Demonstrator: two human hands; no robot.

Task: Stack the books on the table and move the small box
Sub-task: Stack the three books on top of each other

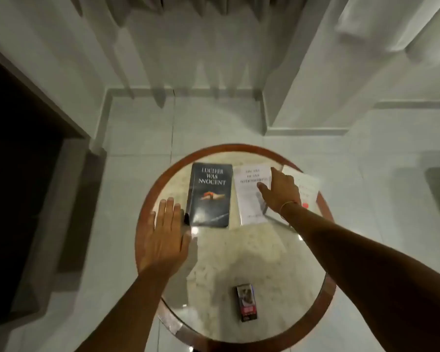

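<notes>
Three books lie side by side on the far half of a round table. A dark book is on the left, a white book in the middle, another white book at the far right. My right hand rests on the right edge of the middle book, thumb on its cover, fingers over the gap to the right book; whether it grips is unclear. My left hand hovers flat and open just left of the dark book. A small dark box stands near the table's front edge.
The table has a brown wooden rim and a pale marbled top. White tiled floor surrounds it. A dark doorway or cabinet is at the left, curtains hang at the back, and a white wall corner juts in at the back right.
</notes>
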